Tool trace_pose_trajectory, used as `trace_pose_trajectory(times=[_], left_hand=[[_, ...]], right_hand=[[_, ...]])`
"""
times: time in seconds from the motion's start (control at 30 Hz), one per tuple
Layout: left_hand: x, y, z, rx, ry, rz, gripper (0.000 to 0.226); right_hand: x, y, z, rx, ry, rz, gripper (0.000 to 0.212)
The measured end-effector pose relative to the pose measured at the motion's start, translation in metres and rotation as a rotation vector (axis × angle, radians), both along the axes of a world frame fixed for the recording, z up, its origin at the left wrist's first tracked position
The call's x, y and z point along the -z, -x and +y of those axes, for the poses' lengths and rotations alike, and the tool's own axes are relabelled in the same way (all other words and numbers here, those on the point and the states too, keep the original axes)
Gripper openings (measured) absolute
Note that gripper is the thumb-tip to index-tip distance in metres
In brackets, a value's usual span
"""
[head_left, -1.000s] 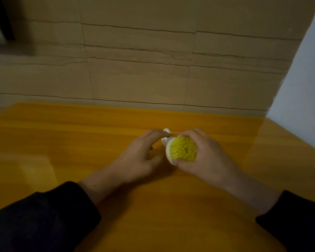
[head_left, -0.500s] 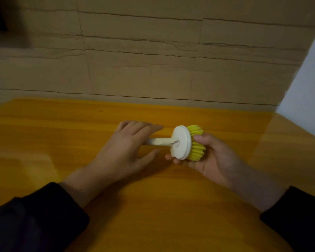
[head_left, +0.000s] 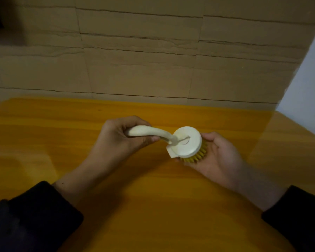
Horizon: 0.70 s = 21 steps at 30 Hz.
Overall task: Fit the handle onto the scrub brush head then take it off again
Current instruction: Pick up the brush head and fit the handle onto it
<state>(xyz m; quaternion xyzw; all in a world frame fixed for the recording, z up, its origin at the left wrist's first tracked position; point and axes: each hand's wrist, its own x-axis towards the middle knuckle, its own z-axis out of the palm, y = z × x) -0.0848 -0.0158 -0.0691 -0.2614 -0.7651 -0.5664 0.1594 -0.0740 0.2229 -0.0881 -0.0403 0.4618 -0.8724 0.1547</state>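
A round scrub brush head with a cream-white disc back and yellow bristles rests bristles-down in my right hand, held above the table. A curved cream handle runs from the disc's middle leftward into my left hand, whose fingers are wrapped around its free end. The handle's foot sits against the back of the disc near a small slot. A white tab sticks out at the disc's lower left edge. Whether the handle is locked in I cannot tell.
Both hands hover over a glossy orange wooden table. A wall of stacked brown cardboard rises behind the table's far edge. A pale wall stands at the right. Dark sleeves cover both forearms.
My left hand went from lying flat beside the handle to gripping it. The brush head turned from bristles facing me to disc back facing up, and both hands lifted slightly.
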Motion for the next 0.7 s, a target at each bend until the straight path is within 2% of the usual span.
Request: trace_pose_trajectory(times=[0.1,0.2,0.37,0.5,0.7], left_hand=[[-0.004,-0.004,0.001,0.011,-0.02,-0.038,0.015],[-0.007,-0.007,0.002,0.019,-0.015,-0.055,0.014],[-0.008,-0.011,0.005,0.047,-0.006,-0.056,0.024],[-0.009,-0.012,0.005,0.053,-0.001,-0.065,0.028],[-0.006,-0.01,0.008,0.052,-0.062,-0.067,0.034]], right_hand=[[0.008,0.006,0.002,0.221,-0.239,0.168,0.039],[0.006,0.003,0.008,0.416,-0.62,0.494,0.031],[0.005,-0.006,0.006,0.315,-0.919,0.858,0.015],[0.014,-0.003,0.005,0.225,-1.014,0.912,0.014],[0.013,-0.006,0.001,0.17,-1.037,0.921,0.015]])
